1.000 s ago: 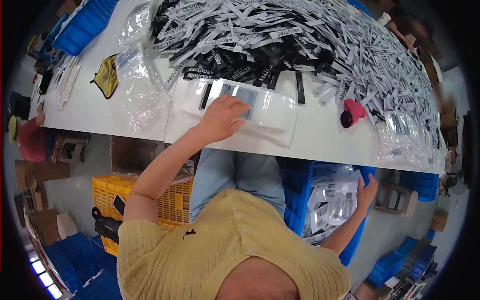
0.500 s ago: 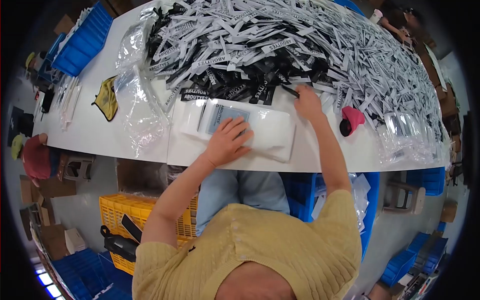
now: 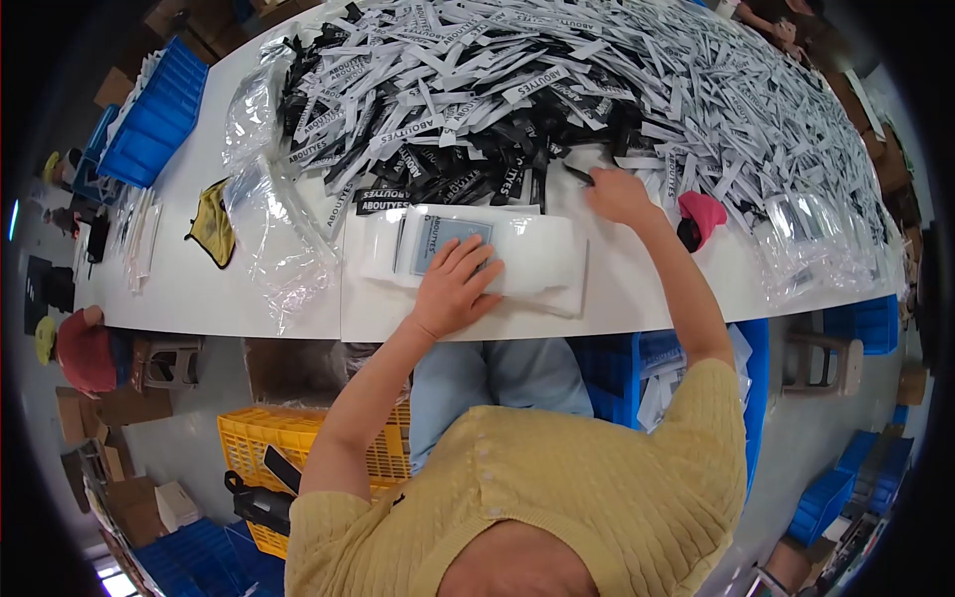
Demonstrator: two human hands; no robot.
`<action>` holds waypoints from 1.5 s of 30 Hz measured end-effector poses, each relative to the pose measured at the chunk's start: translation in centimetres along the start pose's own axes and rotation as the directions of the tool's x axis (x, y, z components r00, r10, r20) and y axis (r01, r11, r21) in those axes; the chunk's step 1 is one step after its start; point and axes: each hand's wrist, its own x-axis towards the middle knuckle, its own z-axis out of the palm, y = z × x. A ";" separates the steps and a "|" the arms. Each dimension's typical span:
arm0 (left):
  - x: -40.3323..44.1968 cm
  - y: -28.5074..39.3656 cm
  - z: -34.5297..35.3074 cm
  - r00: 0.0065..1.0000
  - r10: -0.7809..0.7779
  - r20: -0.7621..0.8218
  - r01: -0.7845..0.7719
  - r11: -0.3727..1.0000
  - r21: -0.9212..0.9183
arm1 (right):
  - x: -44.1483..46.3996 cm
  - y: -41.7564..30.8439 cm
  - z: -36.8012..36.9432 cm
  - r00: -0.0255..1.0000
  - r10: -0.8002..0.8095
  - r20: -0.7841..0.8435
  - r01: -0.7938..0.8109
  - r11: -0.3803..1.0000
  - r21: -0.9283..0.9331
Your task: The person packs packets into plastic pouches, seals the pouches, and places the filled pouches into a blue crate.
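My left hand (image 3: pixel 456 286) lies flat, fingers spread, on a stack of white and clear plastic bags (image 3: pixel 537 254). A grey printed panel (image 3: pixel 445 242) shows on the top bag beside its fingertips. To the right, my right hand (image 3: pixel 619 196) is closed, with a narrow black packet (image 3: pixel 577 175) at its fingertips. That hand is at the near edge of a big heap of white and black strip packets (image 3: pixel 468 95) printed ABOUTYES. Its fingers are partly hidden by the back of the hand.
Loose clear plastic bags (image 3: pixel 279 229) and a yellow-black cloth piece (image 3: pixel 212 223) are at left. A pink and black item (image 3: pixel 701 220) sits right of my right hand. Blue bins (image 3: pixel 159 119) and a yellow crate (image 3: pixel 264 438) stand around. Other people (image 3: pixel 88 348) are nearby.
My right hand has drawn slightly towards me, the black packet still at its fingertips. My left hand stays on the bags. The camera view has shifted a little.
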 end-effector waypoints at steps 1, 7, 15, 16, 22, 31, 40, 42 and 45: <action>0.0 0.0 0.1 1.000 0.001 0.002 -0.001 1.000 0.005 | -0.7 0.8 0.2 0.999 0.034 -0.035 -0.029 0.992 0.120; -0.1 0.0 0.2 1.000 0.005 0.002 -0.005 1.000 0.021 | -4.4 2.9 0.4 0.886 0.417 -0.205 -0.061 0.541 0.839; -0.1 0.0 0.4 1.000 0.014 0.001 -0.014 1.000 0.028 | -5.7 0.2 0.4 0.932 -0.085 -0.354 0.201 0.931 0.305; 0.0 0.0 0.4 1.000 0.006 0.010 -0.006 1.000 0.008 | -6.4 -1.7 -0.8 0.970 -0.083 -0.227 0.128 0.973 0.192; 0.3 -0.4 -0.4 0.990 -0.134 0.041 0.140 0.955 -0.262 | -4.7 -2.1 0.1 0.992 0.078 -0.104 -0.059 0.983 0.172; 0.2 -2.1 0.1 0.673 -0.724 0.151 0.587 0.400 -0.704 | -9.0 -3.0 1.0 0.843 0.487 -0.228 0.042 0.363 0.931; 1.2 -0.9 -0.7 0.692 -0.718 0.072 0.595 0.511 -0.621 | -11.1 -4.5 4.0 0.867 0.401 -0.297 0.062 0.505 0.861; 1.5 -0.7 -0.8 0.708 -0.706 -0.012 0.572 0.584 -0.576 | -11.4 -3.7 4.1 0.838 0.290 -0.462 0.181 0.651 0.737; 2.4 1.2 -1.4 0.755 -0.631 -0.177 0.447 0.694 -0.564 | -10.8 -5.3 2.9 0.840 0.255 -0.478 0.283 0.546 0.788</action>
